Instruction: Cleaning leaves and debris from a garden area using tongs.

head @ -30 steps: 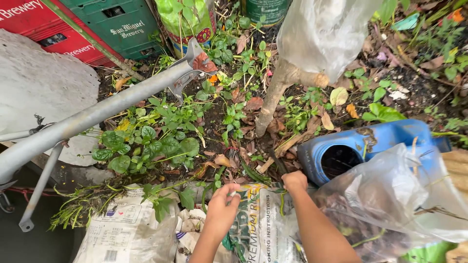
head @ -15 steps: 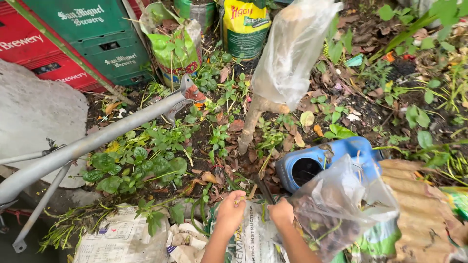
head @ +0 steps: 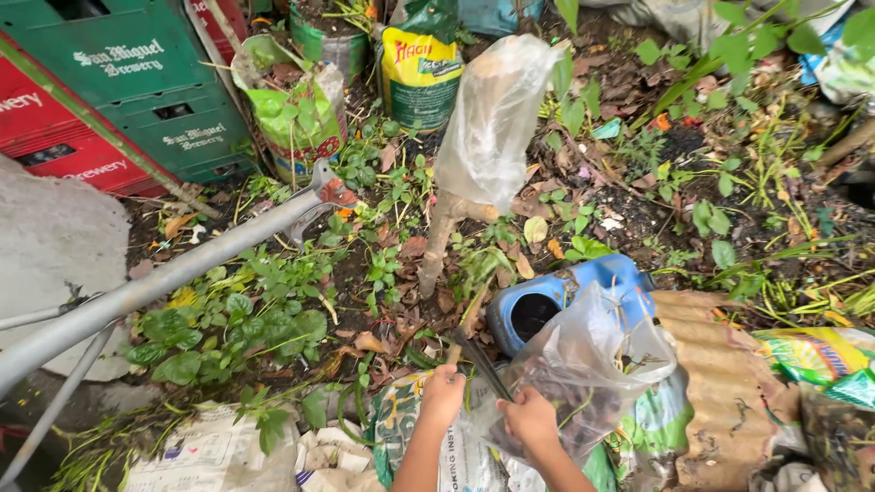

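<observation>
Head-camera view over a littered garden bed: at far left a grey metal pole (head: 173, 273) slants across leafy weeds (head: 232, 319), with a green crate (head: 137, 82) behind it. At bottom centre the left hand (head: 444, 394) is curled shut around the wooden grip of a dark-bladed tool (head: 481, 364), held over a printed sack (head: 456, 451). Just beside it, the right hand (head: 530, 421) has its fingers clamped on the edge of a clear plastic bag (head: 583, 374) full of debris. A blue plastic container (head: 565, 296) lies behind the bag, and rusty corrugated sheet (head: 729, 383) lies to the right.
</observation>
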